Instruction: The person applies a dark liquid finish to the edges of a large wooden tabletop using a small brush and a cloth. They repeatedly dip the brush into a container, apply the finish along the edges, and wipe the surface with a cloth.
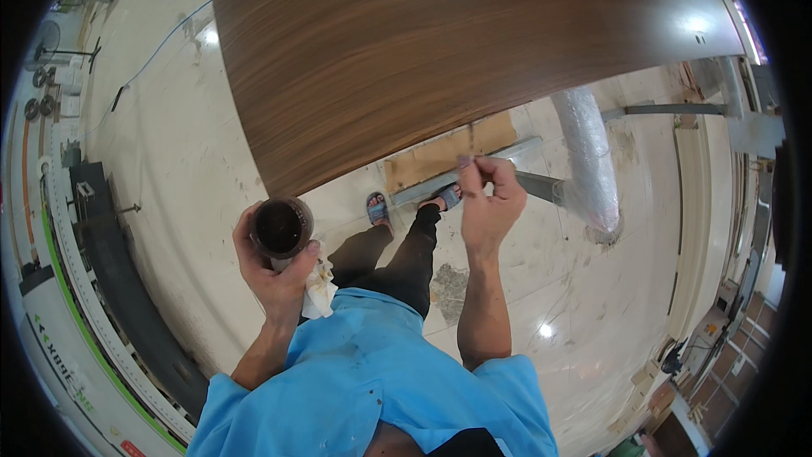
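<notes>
My left hand [269,286] is wrapped round a small round cup [282,227] with dark brown contents, just off the near left corner of a large brown wood-grain board [457,42]. A crumpled, stained white tissue [319,291] hangs beside the cup under my thumb. My right hand [491,203] is raised apart from the board's near edge, thumb and fingertips pinched together. Whether something small sits in that pinch is too blurred to tell.
Beneath the board's edge are a brown cardboard-like sheet [452,151], metal bars [537,186] and a plastic-wrapped post [589,161]. A long white machine with a green stripe [63,267] runs along the left. A blue cable [161,46] crosses the floor.
</notes>
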Tool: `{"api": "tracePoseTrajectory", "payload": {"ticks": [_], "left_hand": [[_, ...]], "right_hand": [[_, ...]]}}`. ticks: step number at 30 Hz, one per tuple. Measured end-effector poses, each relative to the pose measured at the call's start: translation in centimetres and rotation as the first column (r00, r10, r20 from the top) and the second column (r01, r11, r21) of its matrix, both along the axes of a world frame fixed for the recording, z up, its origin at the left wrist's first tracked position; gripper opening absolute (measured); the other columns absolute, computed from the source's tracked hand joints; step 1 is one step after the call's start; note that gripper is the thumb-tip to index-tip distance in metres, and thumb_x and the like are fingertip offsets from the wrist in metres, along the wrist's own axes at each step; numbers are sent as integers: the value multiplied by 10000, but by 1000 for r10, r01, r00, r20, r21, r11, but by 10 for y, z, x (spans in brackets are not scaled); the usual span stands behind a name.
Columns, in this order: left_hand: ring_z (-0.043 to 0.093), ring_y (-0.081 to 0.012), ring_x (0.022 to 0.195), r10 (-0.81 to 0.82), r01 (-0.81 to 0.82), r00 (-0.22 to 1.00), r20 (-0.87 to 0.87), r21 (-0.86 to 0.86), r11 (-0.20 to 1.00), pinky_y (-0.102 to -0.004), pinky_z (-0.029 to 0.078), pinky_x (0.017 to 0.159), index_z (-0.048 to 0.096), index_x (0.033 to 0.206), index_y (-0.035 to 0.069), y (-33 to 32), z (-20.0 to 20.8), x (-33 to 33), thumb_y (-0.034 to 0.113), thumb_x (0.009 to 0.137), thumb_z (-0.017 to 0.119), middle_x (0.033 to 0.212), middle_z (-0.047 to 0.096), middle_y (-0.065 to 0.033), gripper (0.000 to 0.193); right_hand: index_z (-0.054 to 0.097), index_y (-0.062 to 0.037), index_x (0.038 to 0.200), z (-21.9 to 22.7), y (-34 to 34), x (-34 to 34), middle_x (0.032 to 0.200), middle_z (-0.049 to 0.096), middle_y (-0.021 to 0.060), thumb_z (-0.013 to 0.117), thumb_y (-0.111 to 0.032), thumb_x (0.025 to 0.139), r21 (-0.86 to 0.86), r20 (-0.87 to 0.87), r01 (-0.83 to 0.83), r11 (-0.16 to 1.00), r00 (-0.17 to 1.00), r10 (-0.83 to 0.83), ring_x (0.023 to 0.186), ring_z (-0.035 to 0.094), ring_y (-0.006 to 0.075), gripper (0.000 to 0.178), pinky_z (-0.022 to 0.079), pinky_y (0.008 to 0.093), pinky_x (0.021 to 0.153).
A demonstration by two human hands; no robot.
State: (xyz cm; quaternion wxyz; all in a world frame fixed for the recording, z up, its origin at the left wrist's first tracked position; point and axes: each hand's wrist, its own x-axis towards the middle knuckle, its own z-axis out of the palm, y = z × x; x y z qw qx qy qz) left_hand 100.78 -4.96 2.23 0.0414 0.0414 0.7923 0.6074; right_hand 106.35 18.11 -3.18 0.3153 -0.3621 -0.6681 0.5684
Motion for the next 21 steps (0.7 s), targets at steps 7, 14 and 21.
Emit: {"api": "tracePoseTrajectory", "payload": {"ticks": [7, 14, 21], "left_hand": [[569, -213, 1143, -2, 3, 1000, -31, 11, 1000, -336, 501, 973, 380, 1352, 7, -11, 0, -4, -48, 705, 767, 1254, 506, -134, 756], [588, -211, 1114, 29, -25, 998, -50, 73, 997, -331, 519, 940, 389, 1342, -1, -22, 0, -6, -55, 705, 766, 1215, 535, -140, 742], [608, -204, 1069, 64, -60, 997, -46, 75, 995, -323, 525, 915, 396, 1334, -4, -24, 0, -6, -58, 701, 773, 1168, 563, -134, 739]], "right_hand": [[669, 7, 805, -1, -65, -13, 666, 639, 72, 736, -51, 809, 69, 54, -336, 939, 941, 333, 602, 569, 97, 88, 450, 291, 554], [657, 6, 789, -5, -71, -5, 681, 632, 43, 742, -40, 812, -128, -20, -178, 976, 984, 176, 607, 546, 94, 99, 449, 247, 587], [654, 3, 784, -11, -93, -7, 684, 632, 41, 734, -23, 824, 111, 3, -418, 901, 907, 421, 611, 540, 79, 93, 450, 229, 580]]}}
